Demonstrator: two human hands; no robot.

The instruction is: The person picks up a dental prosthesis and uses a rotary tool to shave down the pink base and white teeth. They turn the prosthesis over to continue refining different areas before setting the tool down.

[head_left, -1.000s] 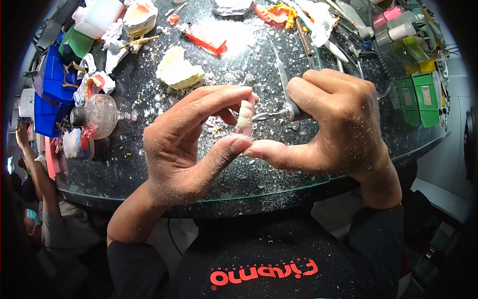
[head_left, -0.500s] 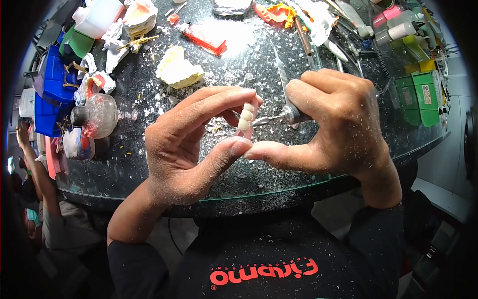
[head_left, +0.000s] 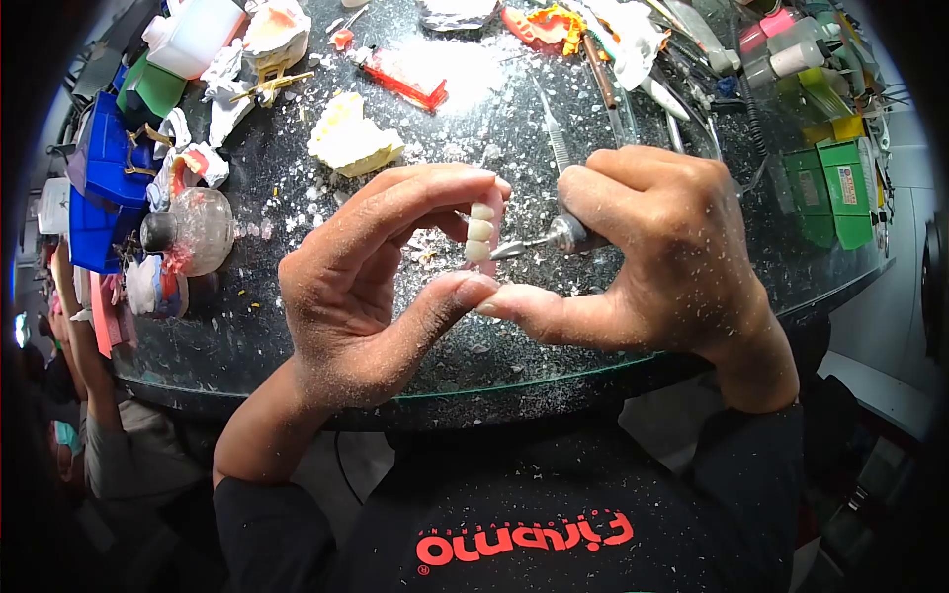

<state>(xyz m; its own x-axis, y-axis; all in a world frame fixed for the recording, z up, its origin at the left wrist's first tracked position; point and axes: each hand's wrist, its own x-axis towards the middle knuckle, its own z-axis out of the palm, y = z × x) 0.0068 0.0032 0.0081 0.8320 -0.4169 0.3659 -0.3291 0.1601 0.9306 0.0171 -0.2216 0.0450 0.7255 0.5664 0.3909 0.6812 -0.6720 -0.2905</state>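
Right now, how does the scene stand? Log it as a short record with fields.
left hand: pinches partial denture, pink base, white teeth
right hand: grips rotary handpiece
bur: at the denture; exact contact unclear
thumbs: tips together
table: dark, strewn with pale debris
beyond hands: cream dental cast
far left: blue bin

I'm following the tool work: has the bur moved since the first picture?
Yes. The bur has shifted slightly left and closer to the near edge of the table.
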